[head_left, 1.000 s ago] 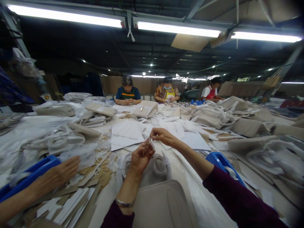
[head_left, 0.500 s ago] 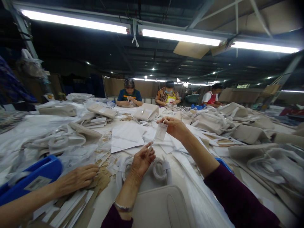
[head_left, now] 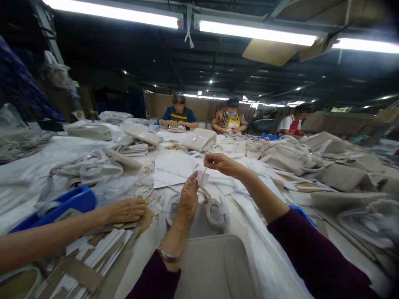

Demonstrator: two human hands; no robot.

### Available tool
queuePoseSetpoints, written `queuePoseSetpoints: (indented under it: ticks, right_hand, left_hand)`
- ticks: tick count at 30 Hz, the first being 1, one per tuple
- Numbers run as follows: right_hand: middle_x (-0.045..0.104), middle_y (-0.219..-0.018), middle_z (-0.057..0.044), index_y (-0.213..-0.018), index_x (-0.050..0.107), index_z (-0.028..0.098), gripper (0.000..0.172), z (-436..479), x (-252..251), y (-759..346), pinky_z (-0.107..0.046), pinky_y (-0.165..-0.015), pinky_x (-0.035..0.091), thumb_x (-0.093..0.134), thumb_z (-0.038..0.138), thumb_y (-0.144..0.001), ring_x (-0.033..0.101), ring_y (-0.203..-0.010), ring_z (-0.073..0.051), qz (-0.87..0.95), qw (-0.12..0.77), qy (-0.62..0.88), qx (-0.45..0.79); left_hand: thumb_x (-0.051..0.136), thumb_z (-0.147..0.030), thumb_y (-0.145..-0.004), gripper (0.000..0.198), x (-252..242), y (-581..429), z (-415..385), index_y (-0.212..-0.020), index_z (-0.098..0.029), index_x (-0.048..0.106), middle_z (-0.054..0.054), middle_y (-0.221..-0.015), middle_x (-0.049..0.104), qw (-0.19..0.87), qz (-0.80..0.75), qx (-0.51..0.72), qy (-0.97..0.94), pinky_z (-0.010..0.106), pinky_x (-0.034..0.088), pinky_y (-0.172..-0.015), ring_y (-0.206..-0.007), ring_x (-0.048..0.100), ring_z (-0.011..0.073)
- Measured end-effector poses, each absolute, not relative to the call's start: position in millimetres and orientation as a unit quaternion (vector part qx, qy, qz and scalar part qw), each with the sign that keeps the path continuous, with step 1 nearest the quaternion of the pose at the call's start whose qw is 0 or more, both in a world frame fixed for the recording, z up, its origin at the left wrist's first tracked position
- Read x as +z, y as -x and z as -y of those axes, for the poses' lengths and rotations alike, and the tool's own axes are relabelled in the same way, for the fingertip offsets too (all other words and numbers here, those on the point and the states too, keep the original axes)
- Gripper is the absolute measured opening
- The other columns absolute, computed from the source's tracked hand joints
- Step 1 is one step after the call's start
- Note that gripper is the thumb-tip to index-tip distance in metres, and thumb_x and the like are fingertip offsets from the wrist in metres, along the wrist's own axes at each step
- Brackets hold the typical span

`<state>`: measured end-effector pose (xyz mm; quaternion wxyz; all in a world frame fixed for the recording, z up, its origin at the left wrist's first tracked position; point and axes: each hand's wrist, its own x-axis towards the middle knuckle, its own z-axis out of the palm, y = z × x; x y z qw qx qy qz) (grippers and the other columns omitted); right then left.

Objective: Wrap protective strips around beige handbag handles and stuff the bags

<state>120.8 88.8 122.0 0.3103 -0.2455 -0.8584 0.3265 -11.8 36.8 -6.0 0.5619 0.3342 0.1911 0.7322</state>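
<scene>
My left hand [head_left: 188, 197] grips a small translucent plastic pouch [head_left: 203, 177] between thumb and fingers. Below the pouch hangs a narrow tan strip [head_left: 205, 191]. Just above, my right hand [head_left: 225, 164] is closed in a pinch on what looks like a thin white string at the pouch's top; the exact grip is too small to make out. In front of me lies a beige handbag [head_left: 212, 261], its wrapped straps [head_left: 215, 212] coiled at the far end beneath my hands.
From the left, a co-worker's hand [head_left: 127, 210] rests on small tan tags beside a blue bin [head_left: 73, 201]. White paper sheets [head_left: 170, 168] lie ahead. Beige bags [head_left: 338, 178] are heaped on the right. Several people sit across the table.
My left hand has risen to the pouch and taken hold of it. My right hand pinches at its top. The head view has shifted, and the co-worker's hand remains among the tags.
</scene>
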Motion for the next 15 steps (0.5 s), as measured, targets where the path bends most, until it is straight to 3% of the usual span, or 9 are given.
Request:
queuePoseSetpoints:
  ticks: [5,9,15]
  right_hand:
    - [0.044,-0.063,0.004,-0.064,0.046,0.018,0.006,-90.0,119.4,-111.5,-0.024,-0.058,0.030,0.050,0.016,-0.068,0.037,-0.062,-0.010,0.890,0.269,0.243,0.276]
    - [0.043,-0.060,0.004,-0.062,0.046,0.018,0.006,-82.7,125.2,-109.8,-0.024,-0.056,0.029,0.049,0.013,-0.066,0.036,-0.059,-0.010,0.893,0.266,0.255,0.258]
    - [0.045,-0.061,0.005,-0.069,0.046,0.019,0.010,-79.4,140.3,-114.3,-0.024,-0.053,0.032,0.055,0.017,-0.065,0.039,-0.056,-0.009,0.820,0.386,0.234,0.351]
  left_hand:
    - [0.075,-0.024,-0.068,0.021,-10.5,10.9,-41.3,-0.087,-0.018,0.070,0.001,-0.088,0.068,0.542,-0.197,0.749,-0.327,0.025,0.041,-0.085,-0.083,0.059,0.0119]
    - [0.075,-0.022,-0.067,0.012,-18.3,12.0,-45.3,-0.077,-0.018,0.070,-0.001,-0.077,0.067,0.470,-0.258,0.770,-0.346,0.024,0.041,-0.079,-0.075,0.057,0.0112]
    - [0.074,-0.023,-0.068,0.009,-29.1,20.5,-52.7,-0.076,-0.019,0.071,0.000,-0.079,0.064,0.310,-0.378,0.792,-0.366,0.025,0.042,-0.079,-0.080,0.056,0.0133]
